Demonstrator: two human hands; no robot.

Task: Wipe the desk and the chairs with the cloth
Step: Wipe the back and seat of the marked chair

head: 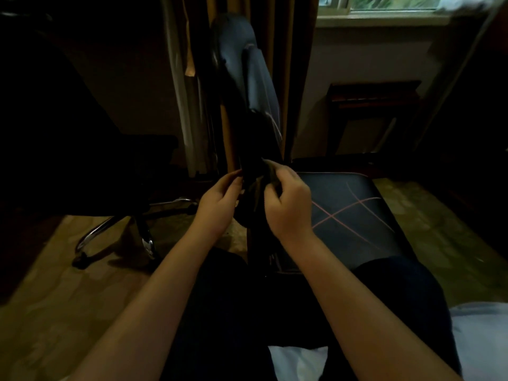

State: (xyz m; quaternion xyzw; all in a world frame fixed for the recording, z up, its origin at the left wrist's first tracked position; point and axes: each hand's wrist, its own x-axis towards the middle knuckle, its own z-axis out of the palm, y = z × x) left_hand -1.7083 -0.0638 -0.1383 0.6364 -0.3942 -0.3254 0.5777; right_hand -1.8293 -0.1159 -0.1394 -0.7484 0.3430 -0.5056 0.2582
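A dark cloth (254, 191) is bunched between my two hands at the middle of the view. My left hand (220, 202) pinches its left side with curled fingers. My right hand (286, 202) grips its right side. Both hands are at the side edge of a dark chair (349, 210), whose seat carries thin pink crossing lines. That chair's tall padded back (247, 86) rises behind the hands. The cloth touches the lower part of the back; the room is dim and the exact contact is hard to make out.
A black swivel chair (129, 171) with chrome legs (96, 235) stands at the left on a patterned carpet (55, 312). Curtains (187, 92) hang behind. A dark wooden stand (371, 105) sits under the window (384, 6) at the right. My dark-trousered knees fill the foreground.
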